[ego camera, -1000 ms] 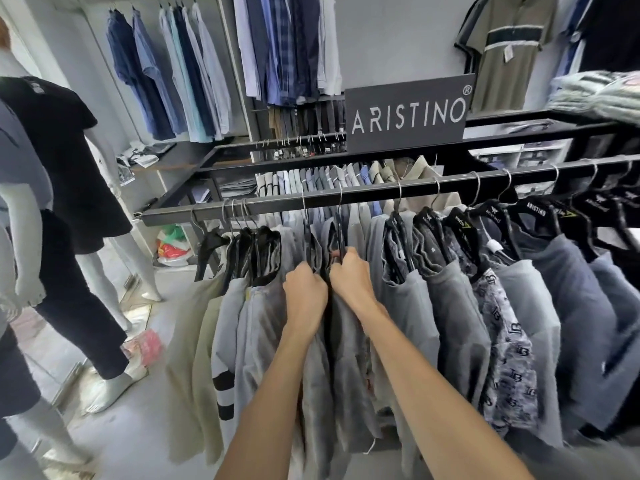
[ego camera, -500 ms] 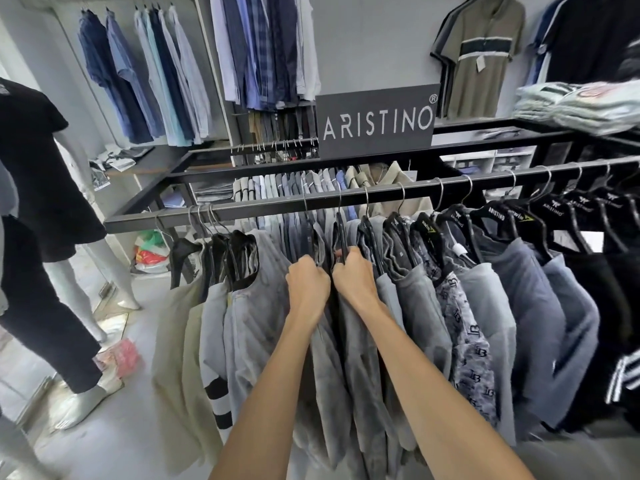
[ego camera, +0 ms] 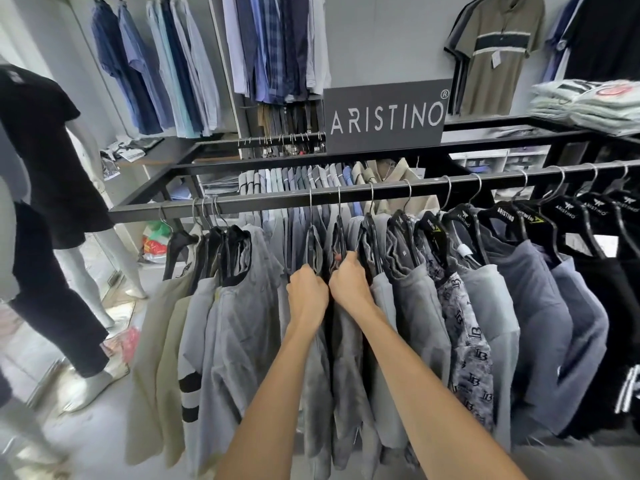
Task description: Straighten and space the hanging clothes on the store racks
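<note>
ARISTINO on sign (ego camera: 386, 117) and black hangers (ego camera: 504, 216)

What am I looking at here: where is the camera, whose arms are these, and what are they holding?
There is no machine here. A person works bare-handed, and the single camera sits on their head, looking forward and down at the work. The surface is a black rail carrying shirts on hangers, below an Aristino sign. The left grip curls round one hanger. The right grip curls round the next hanger, so the two are side by side. A mannequin stands at the left.
</note>
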